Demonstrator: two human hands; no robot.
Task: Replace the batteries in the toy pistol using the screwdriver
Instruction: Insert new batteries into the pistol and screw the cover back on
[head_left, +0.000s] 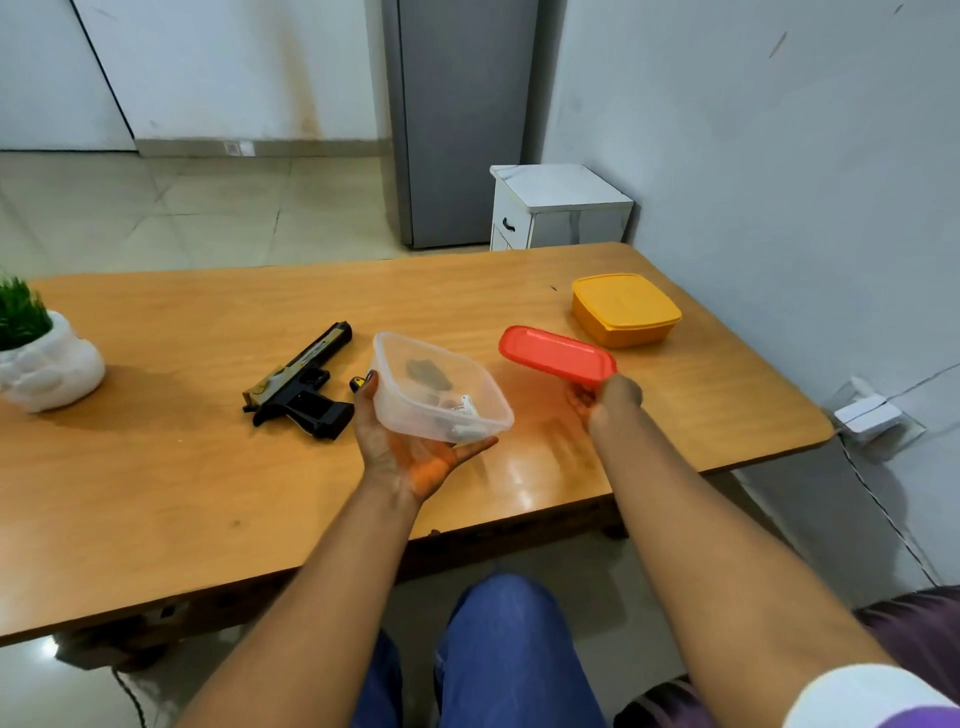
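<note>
Toy pistol (301, 382): flat on wooden table (156, 467), 9 o'clock of left hand (415, 447), untouched. Left fingers (475, 446) cupped under clear container (441, 389); small items inside, indistinct. Right hand (605, 397) pinches red lid (556, 353). Yellow box (623, 309) at 1 o'clock. Potted plant (41, 358) far left. Tiled floor, grey walls. No legible writing.

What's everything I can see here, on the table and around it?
Toy pistol: one, black and gold, lying on the table, left of centre.
Clear tub: one, lid off, small items inside, on the left palm.
Red lid: one, held above the table.
Yellow box: one, lidded, far right.
Potted plant: one, white pot, left edge.
White cabinet: one, behind the table.
Left hand: under the tub.
Right hand: grips the lid.
</note>
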